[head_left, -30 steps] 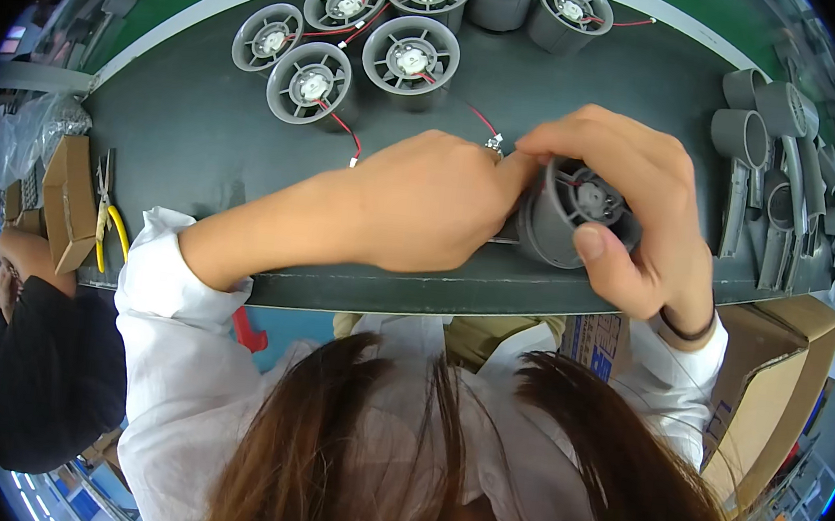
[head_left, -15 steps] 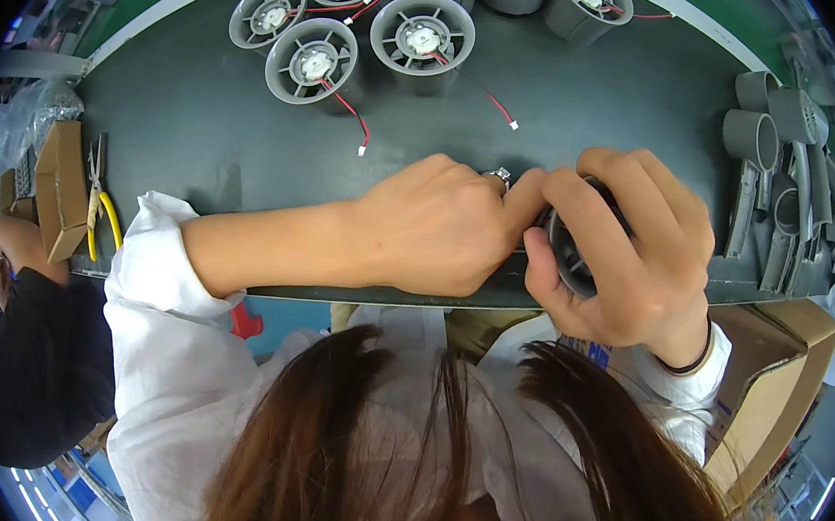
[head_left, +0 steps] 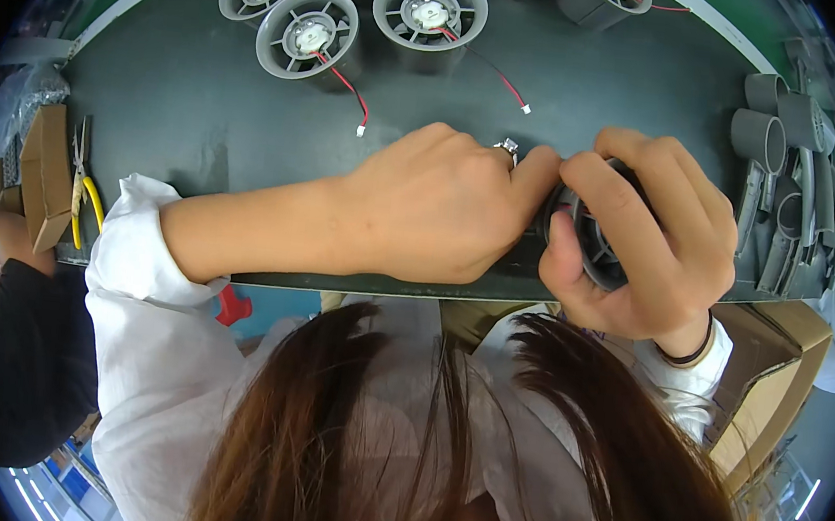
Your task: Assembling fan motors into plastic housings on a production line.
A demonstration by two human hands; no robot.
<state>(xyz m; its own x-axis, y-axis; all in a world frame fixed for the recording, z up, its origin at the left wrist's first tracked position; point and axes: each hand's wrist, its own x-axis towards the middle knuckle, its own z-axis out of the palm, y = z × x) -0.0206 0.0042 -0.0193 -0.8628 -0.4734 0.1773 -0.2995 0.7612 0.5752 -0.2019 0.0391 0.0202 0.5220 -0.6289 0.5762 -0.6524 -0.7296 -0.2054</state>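
In my right hand (head_left: pixel 665 244) is a round dark grey plastic fan housing (head_left: pixel 600 260), tilted, with spokes showing inside its rim. The fingers arch over its top and the thumb lies at its near left side. My left hand (head_left: pixel 453 204), with a ring on one finger, is closed and pressed against the housing's left side. Its fingertips are turned away and hidden, so whatever they grip cannot be seen. Beyond my hands stand several similar grey fan housings (head_left: pixel 275 54), with white centres and red-and-black wires ending in small white plugs (head_left: pixel 526 108).
Grey plastic parts with round barrels and long handles (head_left: pixel 757 138) are piled at the right. Long-nosed pliers with yellow handles (head_left: pixel 91 207) lie at the left beside a cardboard box (head_left: pixel 47 175). Another cardboard box (head_left: pixel 778 381) stands below the table's right edge. A person in black sits at the left.
The view has shifted slightly, so the far housings sit higher. My right hand and its housing have turned a little, showing more of the spoked inside. Both hands stay together.
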